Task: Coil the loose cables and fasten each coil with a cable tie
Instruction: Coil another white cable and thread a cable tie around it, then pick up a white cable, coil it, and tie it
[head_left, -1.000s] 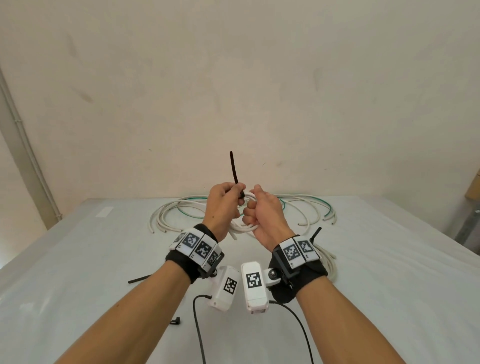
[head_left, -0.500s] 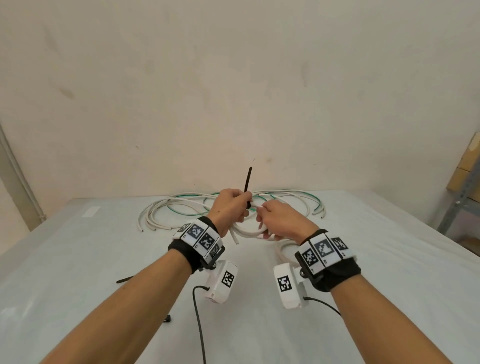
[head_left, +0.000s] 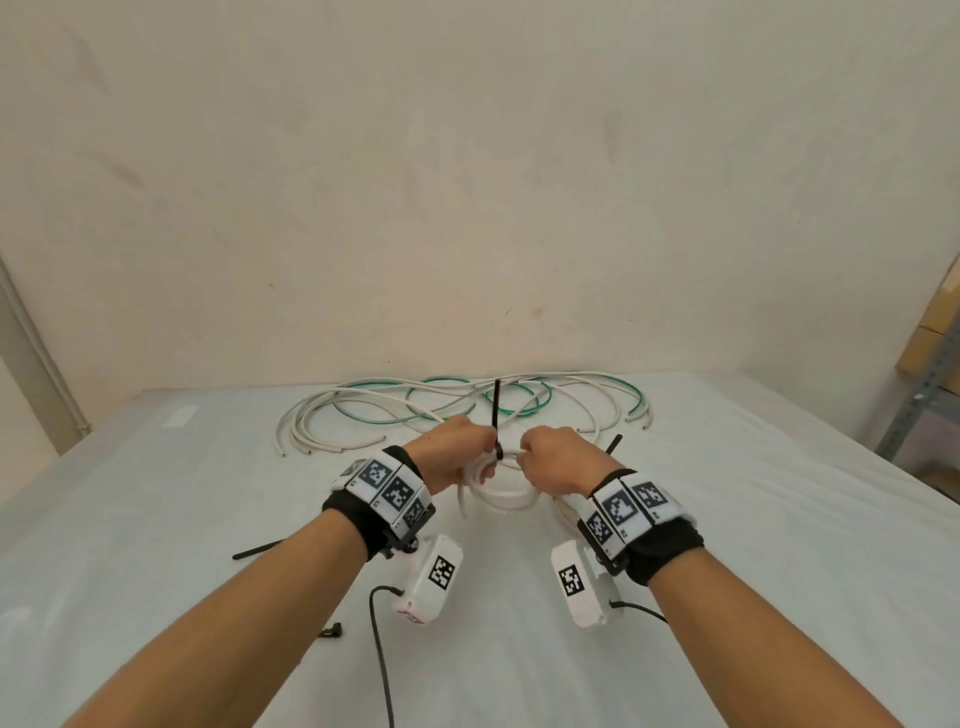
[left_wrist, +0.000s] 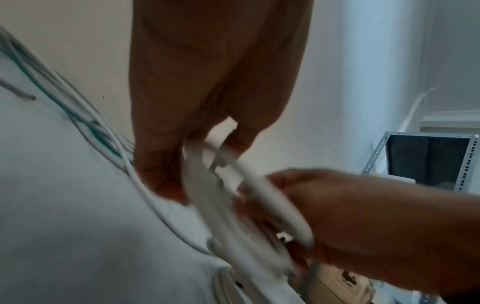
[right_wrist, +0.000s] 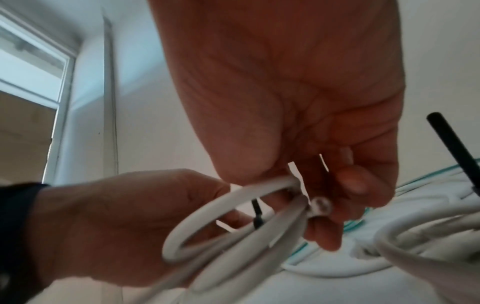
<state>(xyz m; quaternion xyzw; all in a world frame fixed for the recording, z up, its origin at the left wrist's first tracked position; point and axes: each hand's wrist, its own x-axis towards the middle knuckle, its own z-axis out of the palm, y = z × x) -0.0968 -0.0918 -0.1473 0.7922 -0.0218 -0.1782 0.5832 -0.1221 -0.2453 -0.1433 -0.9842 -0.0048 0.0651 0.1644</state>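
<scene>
White cable coil (head_left: 503, 493) hangs between both hands' grip, black tie (head_left: 496, 415) upright.

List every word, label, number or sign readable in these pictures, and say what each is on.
No readable text.
Left wrist band: black-and-white square marker patterns, no letters.
Right wrist band: the same kind of markers.
Two white wrist cameras: one marker each.
Box low in the left wrist view: print too blurred to read.
</scene>
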